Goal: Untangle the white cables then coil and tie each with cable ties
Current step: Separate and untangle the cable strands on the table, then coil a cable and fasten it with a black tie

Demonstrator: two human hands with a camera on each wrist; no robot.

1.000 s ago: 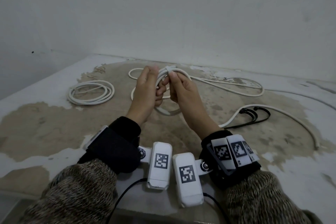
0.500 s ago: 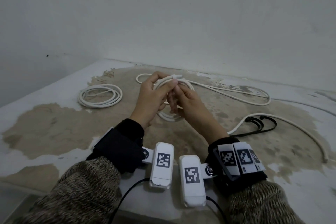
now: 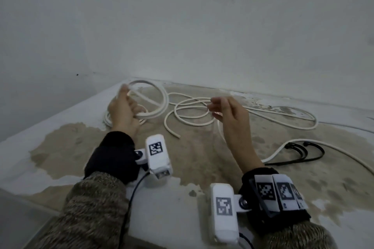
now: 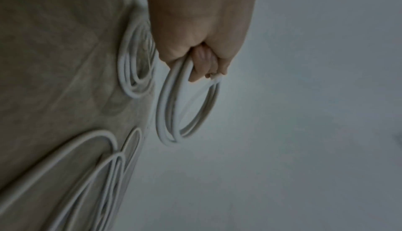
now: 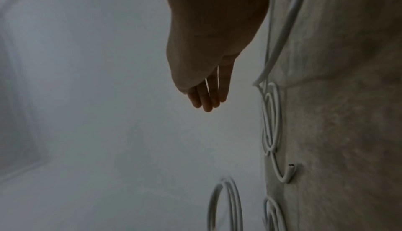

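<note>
- White coiled cable (image 3: 153, 105) is held off the table (image 3: 60, 119) in the left hand (image 3: 123, 111); the left-wrist view shows the fingers (image 4: 202, 66) curled round its loops.
- Right hand (image 3: 230, 115) hangs free above the loose cable (image 3: 192, 111), fingers relaxed and slightly bent, holding nothing.
- Second coil (image 4: 136, 62) lies flat on the table under and just beyond the left hand.
- Whether the held coil is tied: cannot tell, blurred.
- Risk 1: if no tie is on it, the loops could spring apart when set down, since the cable looks stiff.
- Risk 2: setting it on top of the lying coil could let loops interlock again.
- Risk 3: the loose cable crosses itself in front of the right hand; pulling the cut end (image 3: 178, 136) hard would likely tighten the crossing into a knot.
- Counts: coils, two; loose white cable, at least one, possibly more, as the runs to the right of the right hand leave the frame; black cable ties (image 3: 303, 151), a small bunch right of the right hand, number unclear.
</note>
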